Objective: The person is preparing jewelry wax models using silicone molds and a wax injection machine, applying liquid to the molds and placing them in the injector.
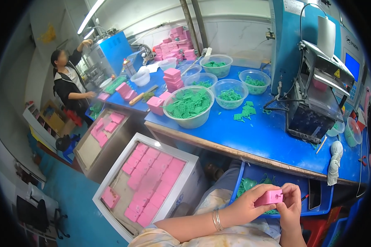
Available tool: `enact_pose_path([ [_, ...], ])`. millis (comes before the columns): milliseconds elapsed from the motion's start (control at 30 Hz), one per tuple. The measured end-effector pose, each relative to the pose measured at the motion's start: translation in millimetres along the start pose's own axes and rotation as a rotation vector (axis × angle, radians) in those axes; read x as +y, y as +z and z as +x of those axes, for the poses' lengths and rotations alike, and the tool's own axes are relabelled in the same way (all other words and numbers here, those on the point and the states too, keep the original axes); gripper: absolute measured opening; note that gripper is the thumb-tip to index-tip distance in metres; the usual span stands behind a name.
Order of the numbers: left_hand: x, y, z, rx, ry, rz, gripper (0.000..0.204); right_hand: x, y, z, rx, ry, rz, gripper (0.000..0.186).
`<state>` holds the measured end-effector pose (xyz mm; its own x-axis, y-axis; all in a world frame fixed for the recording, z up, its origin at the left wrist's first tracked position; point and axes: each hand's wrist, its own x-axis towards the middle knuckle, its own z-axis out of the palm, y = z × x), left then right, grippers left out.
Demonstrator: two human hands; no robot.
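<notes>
My left hand (251,202) is closed round a pink block (269,198), thumb below and fingers over its top. A dark notch or hole shows in the block's end face. My right hand (291,202) grips that same end, its thumb and fingertips pressed against the block; anything small between them is hidden. Both hands are above a blue tray (292,179) on my lap side of the table. Inside the tray lie green rubbery pieces (249,183) and a dark phone-like slab (314,193).
A white-rimmed box (181,183) of pink blocks stands to my left. On the blue table (268,138) are bowls of green lattice pieces (190,103), stacked pink blocks (173,80) and a black and blue machine (317,94). Another person (68,84) works at the far left.
</notes>
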<state>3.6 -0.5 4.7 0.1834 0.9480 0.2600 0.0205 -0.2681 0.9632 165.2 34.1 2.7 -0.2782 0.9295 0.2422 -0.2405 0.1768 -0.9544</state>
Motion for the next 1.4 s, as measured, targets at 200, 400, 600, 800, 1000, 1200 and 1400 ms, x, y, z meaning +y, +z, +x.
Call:
enact_pose_path([
  [200,3.8,-0.1,0.4,-0.152,0.015,-0.174,0.049,2.4,-18.4,9.7,-0.283,-0.267,-0.158,0.046],
  [400,5.6,10.9,7.3,-0.009,-0.007,-0.137,0.048,6.6,-3.9,-3.9,0.092,-0.283,-0.242,0.034],
  [600,2.9,13.1,12.1,0.216,-0.153,-0.217,0.038,-0.2,5.0,16.3,0.053,-0.412,-0.452,0.022],
  [800,-11.2,4.9,3.9,0.352,0.032,-0.209,0.045,9.0,17.8,14.1,-0.091,-0.071,-0.073,0.03],
  [1000,-2.1,0.5,18.6,-0.154,0.113,0.141,0.083,23.5,-22.6,-1.7,-0.087,0.18,0.254,0.038],
  [1200,1.1,17.6,6.5,-0.136,0.376,0.683,0.093,17.8,-15.4,-5.4,-0.065,0.369,0.7,0.052],
  [1400,-13.2,14.7,19.0,-0.145,0.232,0.634,0.086,39.6,-22.4,-4.4,-0.035,0.607,0.788,0.034],
])
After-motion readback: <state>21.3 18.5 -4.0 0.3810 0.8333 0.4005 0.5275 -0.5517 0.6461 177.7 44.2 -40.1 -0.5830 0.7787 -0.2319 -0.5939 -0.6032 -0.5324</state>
